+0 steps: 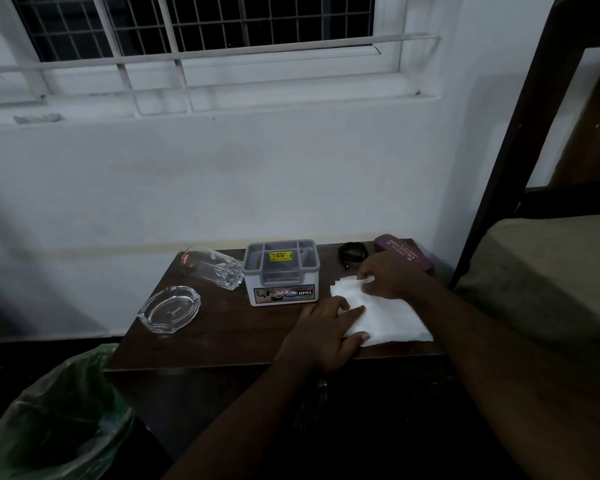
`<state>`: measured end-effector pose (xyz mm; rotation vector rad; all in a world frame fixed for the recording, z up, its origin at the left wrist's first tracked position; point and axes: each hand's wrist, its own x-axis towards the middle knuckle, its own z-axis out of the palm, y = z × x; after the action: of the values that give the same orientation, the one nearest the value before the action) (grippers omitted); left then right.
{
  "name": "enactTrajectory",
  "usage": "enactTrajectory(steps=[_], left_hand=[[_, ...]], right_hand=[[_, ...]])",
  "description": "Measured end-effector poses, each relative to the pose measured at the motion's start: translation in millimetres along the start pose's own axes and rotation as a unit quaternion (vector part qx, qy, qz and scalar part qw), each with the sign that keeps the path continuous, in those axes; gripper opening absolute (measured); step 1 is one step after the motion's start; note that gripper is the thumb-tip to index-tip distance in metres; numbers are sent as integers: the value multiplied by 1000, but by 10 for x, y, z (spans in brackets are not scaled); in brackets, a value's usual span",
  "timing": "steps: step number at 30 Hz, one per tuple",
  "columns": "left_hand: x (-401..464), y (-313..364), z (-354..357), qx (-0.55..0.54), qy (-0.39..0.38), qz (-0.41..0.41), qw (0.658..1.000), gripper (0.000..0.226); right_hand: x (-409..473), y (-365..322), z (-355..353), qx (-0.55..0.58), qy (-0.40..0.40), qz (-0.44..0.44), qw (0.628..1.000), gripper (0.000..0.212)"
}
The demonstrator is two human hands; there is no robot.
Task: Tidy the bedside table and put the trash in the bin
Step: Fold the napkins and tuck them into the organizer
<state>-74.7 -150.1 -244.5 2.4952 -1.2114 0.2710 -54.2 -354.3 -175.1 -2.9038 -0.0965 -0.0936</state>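
A white tissue lies flat on the right part of the dark wooden bedside table. My left hand rests flat on its left edge, fingers spread and pressing down. My right hand pinches the tissue's far corner between thumb and fingers. A grey organiser box stands in the middle of the table. A drinking glass lies on its side to the box's left. A glass ashtray sits near the left front. The bin, lined with a green bag, stands on the floor at the lower left.
A purple spectacle case and a coiled black cable lie at the table's back right. A bed with a dark wooden headboard borders the table on the right. A white wall and barred window stand behind.
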Motion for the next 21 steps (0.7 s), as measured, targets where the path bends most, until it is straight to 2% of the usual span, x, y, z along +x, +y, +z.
enactTrajectory(steps=[3,7,14,19,21], left_hand=[[-1,10,-5,6,-2,1,1000,55],[12,6,-17,3,-7,-3,1000,55],[2,11,7,4,-3,2,1000,56],[3,0,7,7,4,8,1000,56],[1,1,3,6,3,10,1000,56]], right_hand=[[-9,-6,-8,-7,10,-9,1000,22],[15,-30,0,-4,-16,-4,1000,20],[16,-36,-6,5,-23,-4,1000,31],[20,-54,-26,9,-43,-8,999,20],[17,-56,-33,24,-53,-5,998,23]])
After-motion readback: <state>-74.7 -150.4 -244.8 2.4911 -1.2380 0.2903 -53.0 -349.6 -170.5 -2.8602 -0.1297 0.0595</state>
